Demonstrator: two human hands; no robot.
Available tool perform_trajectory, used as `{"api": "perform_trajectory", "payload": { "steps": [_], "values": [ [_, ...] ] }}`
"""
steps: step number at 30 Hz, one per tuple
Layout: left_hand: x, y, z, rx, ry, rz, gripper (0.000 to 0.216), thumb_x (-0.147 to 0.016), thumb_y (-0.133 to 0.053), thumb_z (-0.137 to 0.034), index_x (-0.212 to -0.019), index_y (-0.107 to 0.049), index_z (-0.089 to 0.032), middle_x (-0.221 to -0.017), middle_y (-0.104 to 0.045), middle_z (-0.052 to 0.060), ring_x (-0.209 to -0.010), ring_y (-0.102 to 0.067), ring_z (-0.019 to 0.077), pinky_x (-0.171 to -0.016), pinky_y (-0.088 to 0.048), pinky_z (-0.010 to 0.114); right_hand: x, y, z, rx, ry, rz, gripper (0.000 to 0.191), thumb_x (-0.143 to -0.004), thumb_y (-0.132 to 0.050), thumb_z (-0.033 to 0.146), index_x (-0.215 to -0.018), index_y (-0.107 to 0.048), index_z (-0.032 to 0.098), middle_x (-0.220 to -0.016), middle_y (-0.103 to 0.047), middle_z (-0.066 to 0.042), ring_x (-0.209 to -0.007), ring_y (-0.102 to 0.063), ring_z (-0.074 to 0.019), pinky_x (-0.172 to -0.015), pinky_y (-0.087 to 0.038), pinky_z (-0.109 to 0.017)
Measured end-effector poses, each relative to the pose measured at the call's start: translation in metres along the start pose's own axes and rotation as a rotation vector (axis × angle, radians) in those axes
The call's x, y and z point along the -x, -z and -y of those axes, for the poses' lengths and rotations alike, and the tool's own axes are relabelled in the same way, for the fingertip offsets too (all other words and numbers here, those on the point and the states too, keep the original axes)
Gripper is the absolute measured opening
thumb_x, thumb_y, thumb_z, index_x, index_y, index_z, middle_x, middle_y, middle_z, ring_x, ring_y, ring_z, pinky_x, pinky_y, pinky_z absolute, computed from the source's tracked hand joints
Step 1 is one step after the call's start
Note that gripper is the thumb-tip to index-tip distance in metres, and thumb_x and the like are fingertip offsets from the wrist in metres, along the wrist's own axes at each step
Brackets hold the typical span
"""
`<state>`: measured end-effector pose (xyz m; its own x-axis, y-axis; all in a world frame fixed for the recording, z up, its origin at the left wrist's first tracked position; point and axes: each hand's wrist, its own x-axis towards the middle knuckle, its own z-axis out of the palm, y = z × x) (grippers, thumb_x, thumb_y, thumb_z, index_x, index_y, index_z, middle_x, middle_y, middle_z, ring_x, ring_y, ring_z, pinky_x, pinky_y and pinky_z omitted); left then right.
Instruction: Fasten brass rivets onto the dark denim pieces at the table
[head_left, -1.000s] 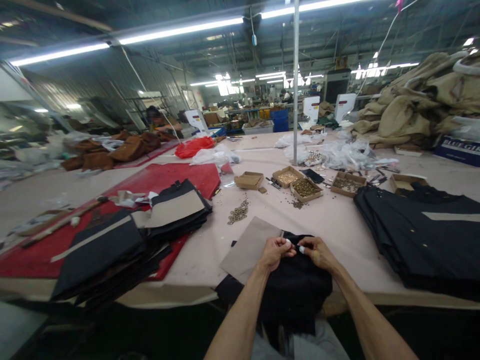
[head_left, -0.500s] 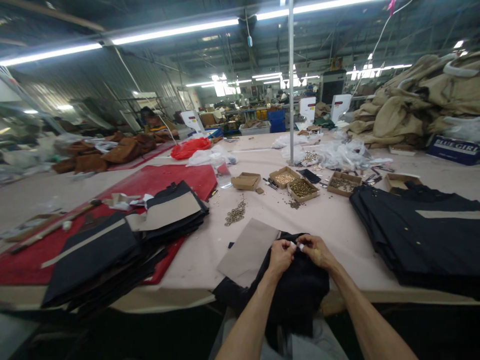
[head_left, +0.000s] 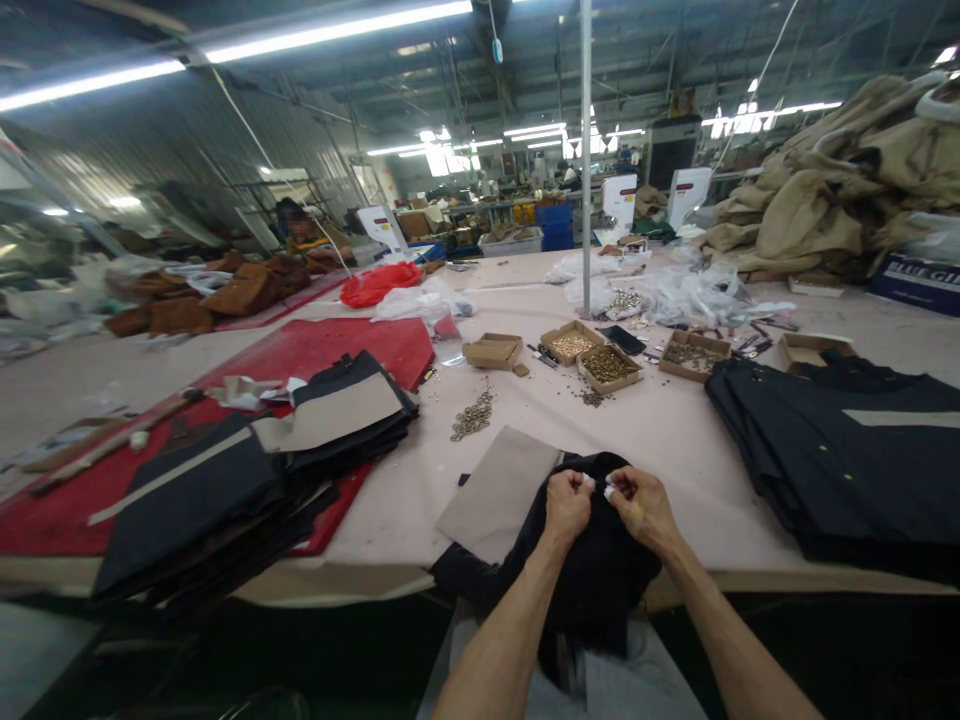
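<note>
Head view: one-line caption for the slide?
Left hand and right hand pinch a black garment at the table edge, boxes of metal fasteners beyond.

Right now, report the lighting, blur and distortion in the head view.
Head view: ceiling tubes blown out to white glare; the wide lens bows the long table; the far left is smeared with blur; the left hand and right hand pinching the black fabric are sharp, its folds lost in darkness.

The black garment [head_left: 592, 570] lies bunched on the counter's [head_left: 660, 440] near edge, its lower part draping over the edge. Its raised top fold is pinched between the left hand [head_left: 568, 503] and right hand [head_left: 641, 505], close together.
</note>
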<state>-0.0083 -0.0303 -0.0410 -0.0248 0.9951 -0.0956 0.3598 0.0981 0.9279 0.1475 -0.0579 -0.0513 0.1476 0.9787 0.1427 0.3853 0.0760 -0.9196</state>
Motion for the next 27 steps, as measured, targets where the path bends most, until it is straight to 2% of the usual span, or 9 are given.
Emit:
{"api": "perform_trajectory", "payload": {
  "steps": [2,4,9,13,20,25,27],
  "values": [
    [0.001,-0.002,-0.003,-0.017,0.006,-0.046,0.014,-0.075,-0.071,-0.029,-0.074,-0.070,-0.016,-0.063,-0.066,0.003,-0.060,-0.058,0.0139,-0.057,-0.039,0.022,0.001,0.003,-0.008,0.004,-0.032,-0.002,0.024,-0.072,-0.059,0.030,-0.088,-0.070,0.016,-0.075,-0.070,-0.006,-0.059,-0.060,-0.0172,-0.057,-0.049,-0.028],
    [0.002,-0.003,-0.004,-0.017,-0.004,-0.030,0.015,-0.075,-0.071,-0.030,-0.076,-0.071,-0.016,-0.066,-0.067,0.004,-0.063,-0.060,0.0150,-0.059,-0.041,0.023,0.001,0.005,-0.014,0.003,-0.066,0.008,0.025,-0.073,-0.058,0.030,-0.089,-0.072,0.016,-0.075,-0.071,-0.006,-0.058,-0.061,-0.0172,-0.057,-0.049,-0.028],
    [0.003,0.003,0.001,-0.009,-0.118,0.160,0.020,-0.075,-0.071,-0.031,-0.083,-0.073,-0.013,-0.074,-0.071,0.005,-0.063,-0.060,0.0143,-0.060,-0.043,0.023,0.000,0.008,-0.017,0.059,-0.053,0.024,0.028,-0.074,-0.056,0.028,-0.090,-0.074,0.015,-0.072,-0.070,-0.005,-0.058,-0.060,-0.0177,-0.059,-0.048,-0.029],
    [0.003,0.006,0.004,-0.022,-0.161,0.216,0.017,-0.071,-0.072,-0.025,-0.082,-0.074,-0.013,-0.075,-0.071,0.006,-0.063,-0.060,0.0139,-0.059,-0.044,0.023,0.000,0.010,-0.016,0.061,-0.035,0.020,0.026,-0.075,-0.056,0.028,-0.088,-0.075,0.015,-0.070,-0.069,-0.005,-0.057,-0.059,-0.0172,-0.056,-0.045,-0.028],
    [-0.001,0.006,0.000,-0.049,-0.153,0.229,0.013,-0.066,-0.073,-0.022,-0.075,-0.076,-0.014,-0.073,-0.072,0.005,-0.065,-0.061,0.0146,-0.060,-0.044,0.023,0.002,0.010,-0.018,0.004,-0.026,0.041,0.027,-0.077,-0.057,0.031,-0.090,-0.073,0.015,-0.066,-0.066,-0.004,-0.052,-0.054,-0.0153,-0.050,-0.041,-0.026],
    [-0.005,0.002,0.000,-0.036,-0.050,0.254,0.013,-0.067,-0.072,-0.025,-0.072,-0.076,-0.013,-0.062,-0.068,0.003,-0.055,-0.055,0.0119,-0.053,-0.039,0.022,0.003,0.010,-0.018,-0.038,-0.026,0.064,0.029,-0.077,-0.058,0.034,-0.091,-0.073,0.015,-0.066,-0.065,-0.004,-0.052,-0.052,-0.0144,-0.047,-0.039,-0.025],
    [-0.006,0.001,0.001,-0.017,-0.037,0.226,0.016,-0.069,-0.071,-0.027,-0.073,-0.074,-0.012,-0.060,-0.066,0.002,-0.052,-0.054,0.0107,-0.051,-0.037,0.021,0.003,0.011,-0.017,-0.064,-0.048,0.079,0.030,-0.076,-0.059,0.036,-0.092,-0.073,0.015,-0.063,-0.063,-0.003,-0.050,-0.049,-0.0133,-0.046,-0.037,-0.024]
  ]
}}
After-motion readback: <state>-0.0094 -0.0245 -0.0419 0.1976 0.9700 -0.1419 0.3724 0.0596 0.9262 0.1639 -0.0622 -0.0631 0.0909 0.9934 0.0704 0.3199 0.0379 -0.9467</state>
